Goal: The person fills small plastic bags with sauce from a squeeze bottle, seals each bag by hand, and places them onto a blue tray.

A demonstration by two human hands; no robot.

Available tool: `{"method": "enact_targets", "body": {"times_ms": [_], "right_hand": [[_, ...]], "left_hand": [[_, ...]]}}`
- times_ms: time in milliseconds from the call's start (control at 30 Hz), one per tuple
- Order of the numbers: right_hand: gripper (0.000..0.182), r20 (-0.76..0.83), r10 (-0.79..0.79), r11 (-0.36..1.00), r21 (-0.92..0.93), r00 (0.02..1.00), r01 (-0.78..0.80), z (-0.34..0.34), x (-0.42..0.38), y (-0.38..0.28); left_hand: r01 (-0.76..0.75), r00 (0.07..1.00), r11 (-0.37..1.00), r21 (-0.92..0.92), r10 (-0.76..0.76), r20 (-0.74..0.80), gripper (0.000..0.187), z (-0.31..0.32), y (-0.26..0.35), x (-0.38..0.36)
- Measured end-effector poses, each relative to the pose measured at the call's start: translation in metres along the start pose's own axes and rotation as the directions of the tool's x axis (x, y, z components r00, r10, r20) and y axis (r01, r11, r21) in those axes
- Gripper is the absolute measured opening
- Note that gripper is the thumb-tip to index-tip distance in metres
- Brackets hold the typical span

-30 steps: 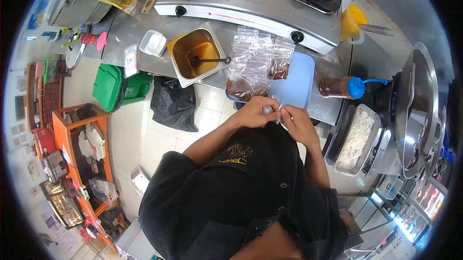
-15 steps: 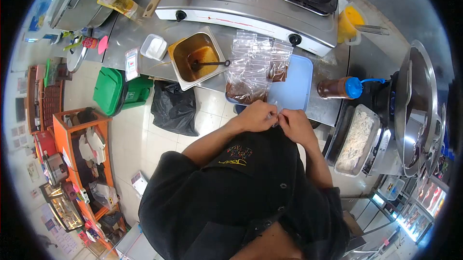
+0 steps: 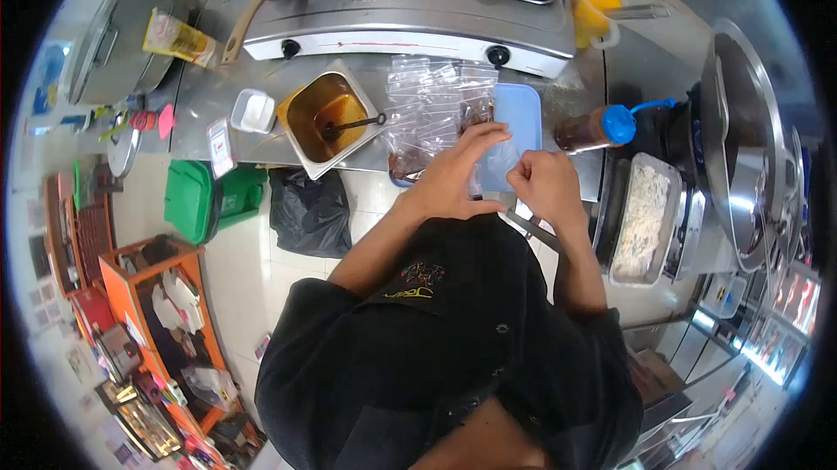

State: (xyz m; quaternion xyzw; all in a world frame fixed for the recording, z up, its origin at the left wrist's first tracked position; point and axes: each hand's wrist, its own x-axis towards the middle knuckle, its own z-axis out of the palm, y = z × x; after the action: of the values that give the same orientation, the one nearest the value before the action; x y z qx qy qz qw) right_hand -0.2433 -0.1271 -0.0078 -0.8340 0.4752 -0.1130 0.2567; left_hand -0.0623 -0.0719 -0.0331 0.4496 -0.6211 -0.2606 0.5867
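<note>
My left hand (image 3: 455, 175) is at the counter's front edge, fingers stretched out and thumb spread wide. Beside it, my right hand (image 3: 546, 184) is curled closed, and whatever lies inside is hidden. Between the two hands shows a bit of clear plastic (image 3: 475, 180), partly covered by the left hand. Beyond them, a light blue tray (image 3: 520, 108) lies on the counter. Clear zip bags (image 3: 427, 108), several with dark brown contents, overlap on its left part.
A metal container (image 3: 359, 140) with brown sauce and a ladle stands left of the bags. Behind is a gas stove (image 3: 392, 21). To the right are a blue-capped sauce bottle (image 3: 586, 130) and a tray of whitish floury food (image 3: 645, 217). A black bag (image 3: 309, 213) sits on the floor.
My hands were pinched together and are now apart. The left one has opened out, while the right has curled closed. The whole view has shifted, so the counter sits further left and higher.
</note>
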Motion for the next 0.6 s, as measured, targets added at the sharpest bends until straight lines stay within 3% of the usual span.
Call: {"method": "enact_targets", "body": {"times_ms": [33, 67, 100, 133, 167, 200, 233, 267, 300, 333, 367, 433, 500, 567, 600], "right_hand": [[0.025, -0.008, 0.014, 1.000, -0.002, 1.000, -0.014, -0.004, 0.001, 0.002], [0.031, 0.114, 0.024, 0.991, 0.125, 0.993, -0.038, -0.008, 0.002, 0.005], [0.040, 0.232, 0.017, 0.967, 0.245, 0.973, -0.075, -0.013, 0.004, 0.009], [0.040, 0.217, 0.024, 0.968, 0.239, 0.976, -0.077, -0.010, 0.005, 0.026], [0.060, 0.316, 0.004, 0.722, 0.656, 0.949, -0.222, 0.002, 0.003, 0.056], [0.084, 0.385, -0.067, 0.290, 0.890, 0.920, -0.351, 0.014, -0.001, 0.076], [0.084, 0.370, -0.051, 0.293, 0.894, 0.928, -0.340, 0.022, -0.004, 0.082], [0.084, 0.281, 0.003, -0.335, 0.905, 0.960, -0.264, 0.030, -0.009, 0.087], [0.090, 0.229, 0.093, -0.825, 0.562, 0.969, -0.054, 0.035, -0.011, 0.092], [0.098, 0.330, 0.170, -0.977, 0.178, 0.929, 0.116, 0.038, 0.000, 0.104], [0.098, 0.322, 0.182, -0.976, 0.177, 0.929, 0.130, 0.038, 0.015, 0.118], [0.090, 0.452, 0.377, -0.901, -0.022, 0.808, 0.433, 0.037, 0.041, 0.145], [0.082, 0.382, 0.388, -0.903, -0.024, 0.839, 0.429, 0.039, 0.053, 0.151], [0.073, 0.323, 0.381, -0.913, -0.017, 0.866, 0.408, 0.041, 0.058, 0.146], [0.065, 0.194, 0.497, -0.851, 0.297, 0.846, 0.433, 0.036, 0.052, 0.126]], "left_hand": [[0.023, 0.990, 0.998, 0.063, -0.032, 0.139, 0.042, -0.002, 0.003, 0.003], [0.036, 0.961, 0.991, 0.130, -0.070, 0.267, 0.048, -0.005, 0.004, 0.004], [0.028, 0.960, 0.992, 0.121, -0.061, 0.274, 0.048, -0.006, 0.000, 0.002], [0.038, 0.966, 0.992, 0.118, -0.066, 0.249, 0.048, -0.006, -0.011, 0.000], [0.046, 0.971, 0.993, 0.112, -0.071, 0.227, 0.048, -0.007, -0.020, 0.000], [0.034, 0.969, 0.995, 0.098, -0.057, 0.241, 0.048, -0.009, -0.025, -0.002], [0.121, 0.969, 0.989, 0.090, -0.138, 0.205, 0.050, -0.012, -0.028, -0.004], [0.209, 0.962, 0.975, 0.080, -0.220, 0.164, 0.053, -0.011, -0.030, -0.005], [0.198, 0.963, 0.978, 0.070, -0.207, 0.171, 0.053, -0.007, -0.031, -0.005], [0.337, 0.931, 0.941, -0.026, -0.329, 0.159, 0.052, -0.004, -0.032, -0.006], [0.468, 0.879, 0.876, -0.118, -0.448, 0.162, 0.050, -0.002, -0.032, -0.007], [0.466, 0.875, 0.878, -0.108, -0.440, 0.204, 0.048, 0.004, -0.027, 0.000], [0.459, 0.875, 0.884, -0.090, -0.431, 0.222, 0.046, 0.007, -0.026, 0.007], [0.182, 0.968, 0.983, 0.029, -0.185, 0.169, 0.047, 0.009, -0.027, 0.012], [0.185, 0.970, 0.982, 0.040, -0.189, 0.151, 0.047, 0.009, -0.026, 0.014]]}}
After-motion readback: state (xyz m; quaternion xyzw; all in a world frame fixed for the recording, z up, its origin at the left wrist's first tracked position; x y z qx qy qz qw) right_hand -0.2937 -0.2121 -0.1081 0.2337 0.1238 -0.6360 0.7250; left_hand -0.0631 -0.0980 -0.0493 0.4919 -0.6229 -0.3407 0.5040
